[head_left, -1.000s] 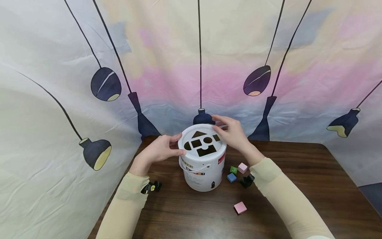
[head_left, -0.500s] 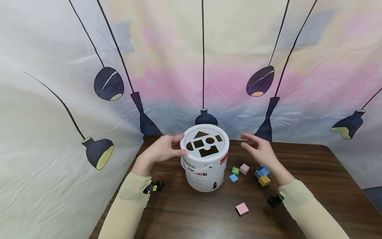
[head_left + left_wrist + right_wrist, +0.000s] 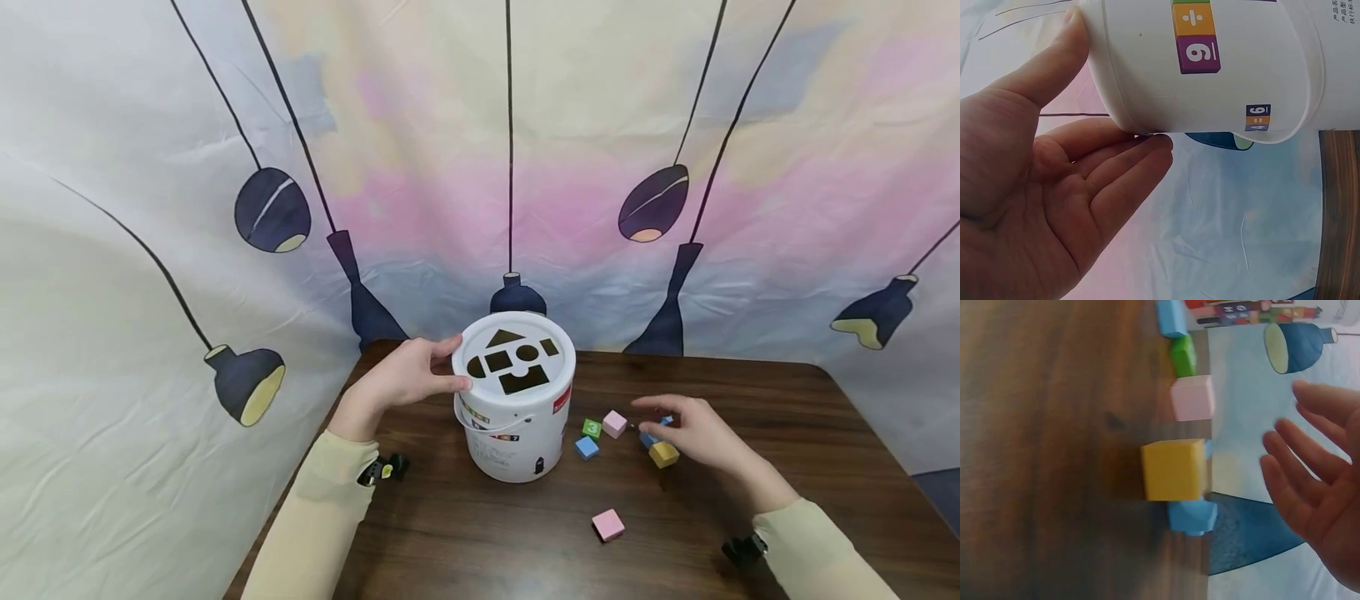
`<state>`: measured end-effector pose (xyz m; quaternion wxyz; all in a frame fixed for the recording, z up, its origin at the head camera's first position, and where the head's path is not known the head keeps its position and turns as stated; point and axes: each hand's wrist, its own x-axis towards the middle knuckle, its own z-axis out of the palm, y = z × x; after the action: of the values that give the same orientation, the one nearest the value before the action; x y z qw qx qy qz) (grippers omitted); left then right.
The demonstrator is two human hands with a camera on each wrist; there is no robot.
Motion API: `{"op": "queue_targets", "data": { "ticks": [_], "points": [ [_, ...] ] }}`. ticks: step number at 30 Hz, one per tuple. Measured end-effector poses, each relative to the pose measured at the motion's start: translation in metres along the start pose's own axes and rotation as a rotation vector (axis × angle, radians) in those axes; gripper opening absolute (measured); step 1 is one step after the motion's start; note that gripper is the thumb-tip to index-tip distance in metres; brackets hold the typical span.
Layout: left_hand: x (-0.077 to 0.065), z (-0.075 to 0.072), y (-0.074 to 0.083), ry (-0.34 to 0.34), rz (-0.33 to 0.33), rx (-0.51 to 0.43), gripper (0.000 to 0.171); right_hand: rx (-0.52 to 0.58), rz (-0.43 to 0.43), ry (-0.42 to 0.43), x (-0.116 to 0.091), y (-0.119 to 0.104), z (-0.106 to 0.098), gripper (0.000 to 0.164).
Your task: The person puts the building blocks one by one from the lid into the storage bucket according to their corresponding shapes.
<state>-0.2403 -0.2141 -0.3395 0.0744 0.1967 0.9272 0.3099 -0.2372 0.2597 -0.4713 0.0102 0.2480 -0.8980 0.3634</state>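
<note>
A white bucket (image 3: 517, 442) with a wire-like handle stands on the table, topped by a white lid (image 3: 547, 380) with cut-out shapes. My left hand (image 3: 405, 372) rests against the left of the lid's rim, thumb and fingers spread; the left wrist view shows its fingers fairly straight. My right hand (image 3: 693, 429) holds nothing and hovers with loose fingers above a yellow block (image 3: 663, 454) and a partly hidden blue arch-like block (image 3: 649, 438). In the right wrist view, the yellow block (image 3: 1172, 470) lies apart from the fingers.
Between bucket and right hand lie a green numbered block (image 3: 591, 428), a pink block (image 3: 614, 423) and a small blue block (image 3: 587, 447). Another pink block (image 3: 608, 525) lies nearer the front of the wooden table (image 3: 480, 550). A printed cloth (image 3: 420, 208) hangs behind.
My right hand has left the lid's right side, moving right and then down to above the yellow and blue blocks. My left hand stays at the lid's rim.
</note>
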Motion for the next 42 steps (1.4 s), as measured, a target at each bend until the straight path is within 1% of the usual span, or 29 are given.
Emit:
{"op": "queue_targets", "data": {
  "ticks": [3, 7, 14, 19, 22, 27, 32, 35, 42],
  "points": [
    [0.001, -0.002, 0.0, 0.002, 0.002, 0.015, 0.088, 0.027, -0.042, -0.071, -0.007, 0.001, 0.006, 0.038],
    [0.0, -0.002, 0.001, -0.003, -0.001, 0.017, 0.088, 0.068, -0.093, -0.16, -0.011, -0.003, 0.014, 0.037],
    [0.0, -0.001, 0.002, -0.005, 0.002, 0.005, 0.087, 0.176, -0.128, -0.373, -0.013, -0.013, 0.03, 0.04],
    [0.0, 0.0, 0.001, -0.001, -0.001, 0.003, 0.089, 0.199, -0.141, -0.472, -0.014, -0.018, 0.041, 0.041],
    [0.0, 0.0, 0.001, 0.0, -0.002, 0.003, 0.088, 0.204, -0.15, -0.488, -0.014, -0.019, 0.046, 0.042],
    [0.0, -0.001, 0.002, 0.0, -0.003, -0.005, 0.088, 0.2, -0.171, -0.482, -0.014, -0.021, 0.05, 0.042],
    [0.0, 0.0, 0.003, -0.003, -0.007, -0.007, 0.089, 0.219, -0.182, -0.492, -0.017, -0.023, 0.054, 0.041],
    [0.0, 0.0, 0.003, -0.003, -0.009, -0.014, 0.089, 0.213, -0.185, -0.496, -0.019, -0.023, 0.056, 0.041],
    [0.0, 0.0, 0.002, -0.005, -0.014, -0.01, 0.09, 0.21, -0.142, -0.505, -0.02, -0.021, 0.059, 0.041]
  ]
}}
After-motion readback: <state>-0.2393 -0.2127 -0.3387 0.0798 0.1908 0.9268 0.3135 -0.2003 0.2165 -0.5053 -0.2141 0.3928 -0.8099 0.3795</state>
